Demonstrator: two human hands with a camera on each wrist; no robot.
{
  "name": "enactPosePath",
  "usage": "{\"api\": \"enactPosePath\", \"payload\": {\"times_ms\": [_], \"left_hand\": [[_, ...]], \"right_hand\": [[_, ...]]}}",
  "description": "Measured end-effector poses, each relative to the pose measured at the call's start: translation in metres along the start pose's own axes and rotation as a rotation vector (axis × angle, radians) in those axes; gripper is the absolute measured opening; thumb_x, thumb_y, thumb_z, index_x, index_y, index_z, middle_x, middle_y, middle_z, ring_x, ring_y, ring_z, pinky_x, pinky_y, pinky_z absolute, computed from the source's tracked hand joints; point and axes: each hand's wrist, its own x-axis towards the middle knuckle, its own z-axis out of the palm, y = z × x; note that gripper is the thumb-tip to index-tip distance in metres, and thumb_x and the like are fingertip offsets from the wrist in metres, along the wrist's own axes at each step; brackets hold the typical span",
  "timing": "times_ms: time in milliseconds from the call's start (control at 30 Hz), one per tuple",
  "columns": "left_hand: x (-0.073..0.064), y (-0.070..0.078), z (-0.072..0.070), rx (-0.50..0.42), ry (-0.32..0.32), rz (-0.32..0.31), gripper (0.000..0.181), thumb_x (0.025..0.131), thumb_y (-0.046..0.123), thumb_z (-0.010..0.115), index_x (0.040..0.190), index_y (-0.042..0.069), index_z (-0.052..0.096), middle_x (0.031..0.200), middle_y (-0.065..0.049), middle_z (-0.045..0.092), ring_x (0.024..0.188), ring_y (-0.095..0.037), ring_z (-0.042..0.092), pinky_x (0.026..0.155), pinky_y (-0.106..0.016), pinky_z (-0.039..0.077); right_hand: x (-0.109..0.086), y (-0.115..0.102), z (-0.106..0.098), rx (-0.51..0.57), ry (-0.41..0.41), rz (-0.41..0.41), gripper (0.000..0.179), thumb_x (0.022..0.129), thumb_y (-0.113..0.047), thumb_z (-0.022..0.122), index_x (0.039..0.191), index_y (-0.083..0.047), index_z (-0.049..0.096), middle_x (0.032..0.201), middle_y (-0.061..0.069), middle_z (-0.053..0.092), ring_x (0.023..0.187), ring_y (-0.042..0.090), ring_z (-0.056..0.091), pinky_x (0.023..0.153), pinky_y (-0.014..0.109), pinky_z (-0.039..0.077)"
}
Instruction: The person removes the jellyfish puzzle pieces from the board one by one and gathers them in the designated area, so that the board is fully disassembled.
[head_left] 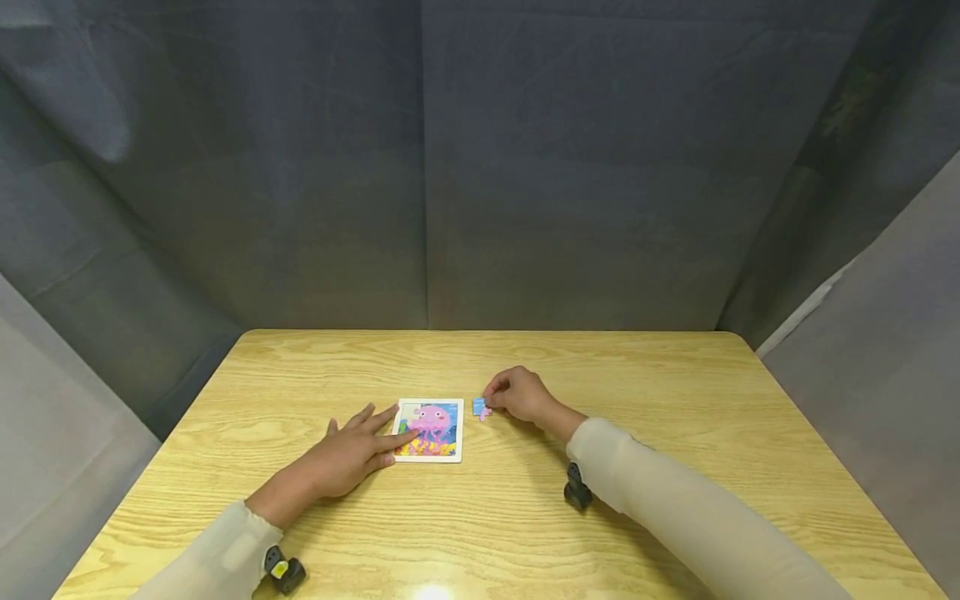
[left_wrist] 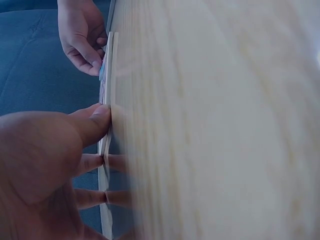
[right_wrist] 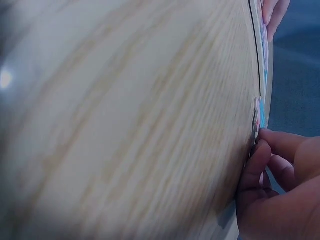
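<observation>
A white-bordered jigsaw puzzle (head_left: 437, 417) with a pink jellyfish picture lies flat on the table. Its upper left corner shows a pale gap in the picture. My left hand (head_left: 349, 454) rests with spread fingers at the puzzle's left side, one fingertip reaching over the picture. Just right of the border, my right hand (head_left: 522, 395) pinches a blue and pink puzzle piece (head_left: 480, 407) at its right edge. The right wrist view shows thumb and finger of the right hand (right_wrist: 280, 170) at that piece (right_wrist: 260, 116), close to the tabletop.
The wooden table (head_left: 600, 533) extends around the puzzle on every side. A dark grey curtain (head_left: 427, 167) hangs behind its far edge, with lighter cloth (head_left: 885, 333) at the right. Both sleeves carry a small black wrist camera (head_left: 577, 489).
</observation>
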Motion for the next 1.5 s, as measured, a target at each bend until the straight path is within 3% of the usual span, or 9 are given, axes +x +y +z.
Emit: {"api": "enactPosePath", "payload": {"times_ms": [433,1500], "left_hand": [[0.0,0.001,-0.001,-0.007,-0.003,0.005,0.047,0.11,0.034,0.05,0.157,0.041,0.042,0.172,-0.01,0.018,0.154,-0.052,0.012,0.1,-0.091,0.01],[0.001,0.001,0.0,-0.006,-0.007,-0.001,0.047,0.11,0.036,0.049,0.156,0.042,0.043,0.172,-0.008,0.018,0.155,-0.051,0.012,0.1,-0.091,0.011]], "right_hand": [[-0.001,-0.002,0.0,-0.021,0.009,0.008,0.004,0.095,-0.006,0.074,0.093,-0.004,0.078,0.083,0.003,0.072,0.069,0.014,0.059,0.059,0.024,0.05],[0.001,-0.014,0.0,0.065,-0.032,0.046,0.004,0.094,-0.001,0.074,0.097,0.001,0.075,0.086,0.008,0.073,0.072,0.016,0.063,0.065,0.027,0.053]]}}
